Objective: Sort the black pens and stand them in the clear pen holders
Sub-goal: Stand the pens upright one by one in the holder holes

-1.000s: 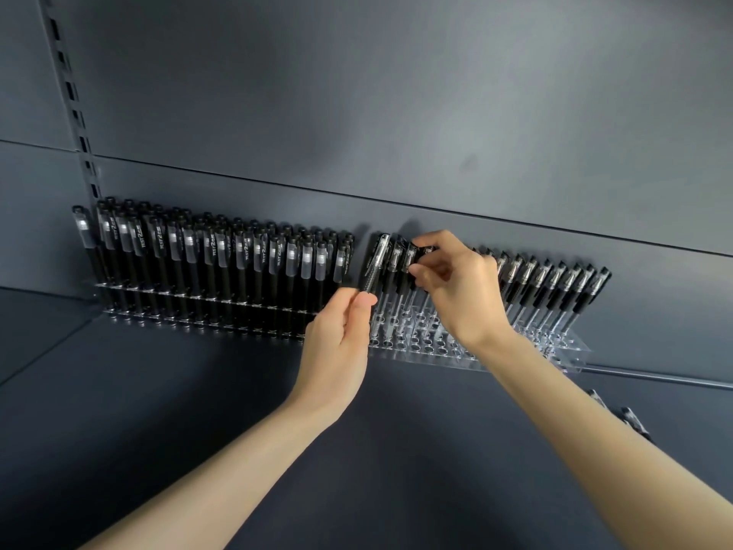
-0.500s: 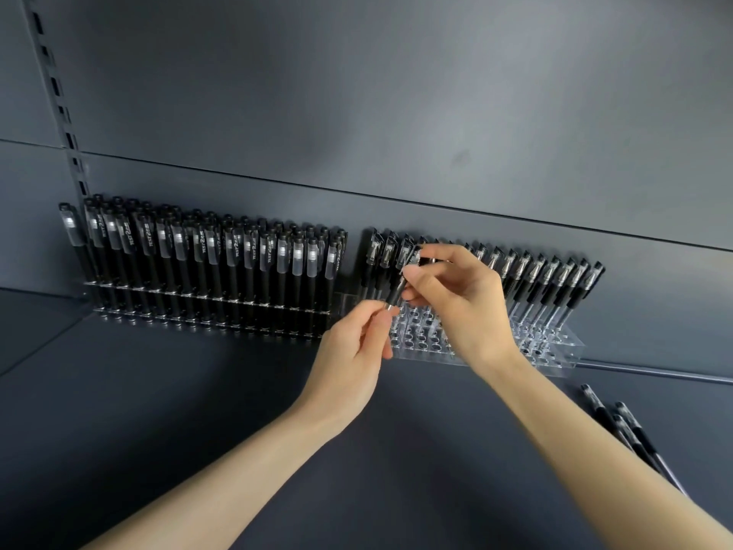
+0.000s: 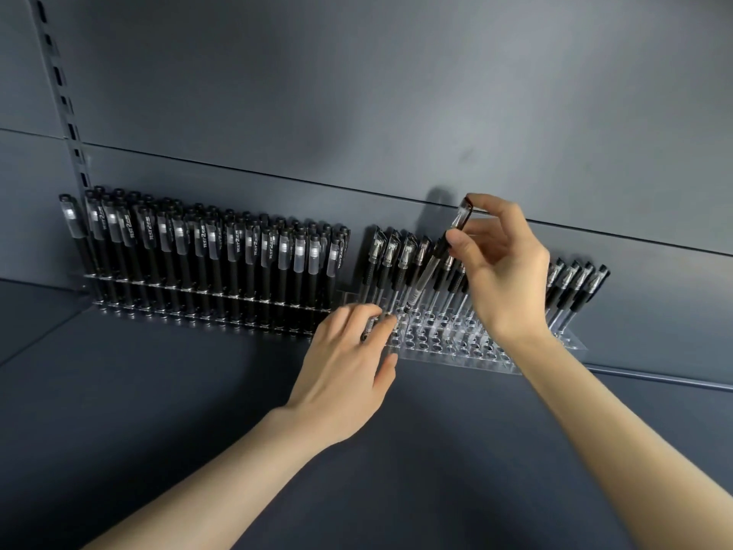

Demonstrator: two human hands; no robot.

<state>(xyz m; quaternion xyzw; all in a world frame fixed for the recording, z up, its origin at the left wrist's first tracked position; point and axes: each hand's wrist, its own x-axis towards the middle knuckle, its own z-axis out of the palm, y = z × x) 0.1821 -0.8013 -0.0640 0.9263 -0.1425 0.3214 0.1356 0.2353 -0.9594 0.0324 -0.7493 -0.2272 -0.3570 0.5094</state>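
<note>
Grey back panel [image 3: 357, 93] behind, dark shelf [image 3: 158, 391] below, slotted upright [image 3: 65, 105] at far left, cut off by top edge. Side by side on shelf against panel: two clear holders. Left holder [image 3: 89, 295] packed with capped left pens [image 3: 206, 264], upright, back rows overlapping and hard to count. Right holder [image 3: 456, 351] only partly filled, with right pens [image 3: 390, 264] leaning along back row, front holes bare, middle stretch hidden behind right hand [image 3: 503, 271]. Pinches one pen [image 3: 430, 267] between right thumb and fingertips near its cap, cap end up, barrel tilted, tip down at a hole near right holder's left end; contact between tip and hole rim impossible to make out. Rests left hand [image 3: 341, 367] at right holder's front left corner, fingers bent over the edge, a dark ribbed bit of pen showing between them; held or merely touched, cannot tell. Both forearms cut off by lower edge. Printing on left pens blurred, only partly legible.
</note>
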